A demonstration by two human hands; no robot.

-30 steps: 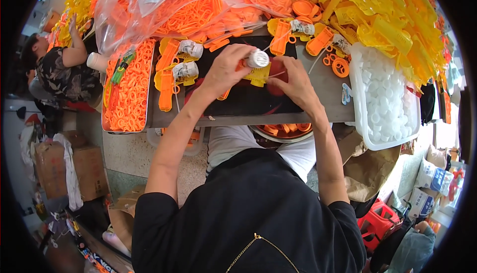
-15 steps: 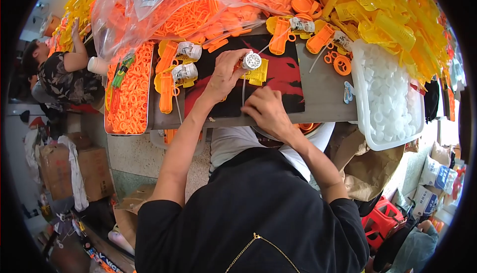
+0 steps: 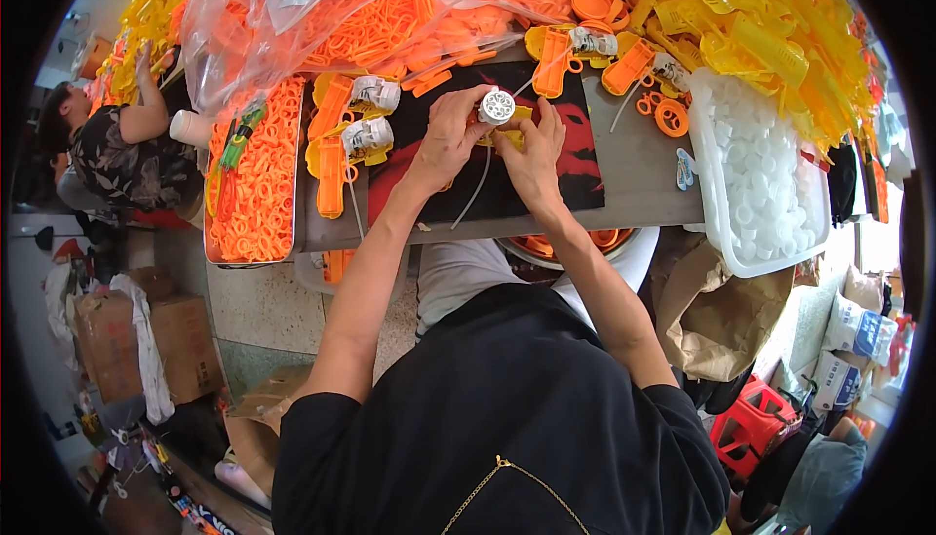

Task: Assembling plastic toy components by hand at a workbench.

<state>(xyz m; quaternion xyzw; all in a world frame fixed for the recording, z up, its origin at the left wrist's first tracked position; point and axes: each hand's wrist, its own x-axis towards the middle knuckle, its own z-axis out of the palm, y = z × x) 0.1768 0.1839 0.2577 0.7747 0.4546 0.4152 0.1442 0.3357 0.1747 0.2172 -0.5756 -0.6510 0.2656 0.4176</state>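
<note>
The right hand (image 3: 531,153) had just moved up the frame, bringing 2 hands together around the white cylinder (image 3: 497,106) at upper centre. The left hand's (image 3: 450,137) fingers clamped the cylinder; whether the right's curled fingers gripped anything, I couldn't tell. Both wrists angled inward.

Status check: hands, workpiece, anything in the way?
Left hand gripping white-ended piece. Right hand at its side, exact grip unclear. Thin white strip below, over red-and-black mat. Fingers partly hide the piece.
</note>
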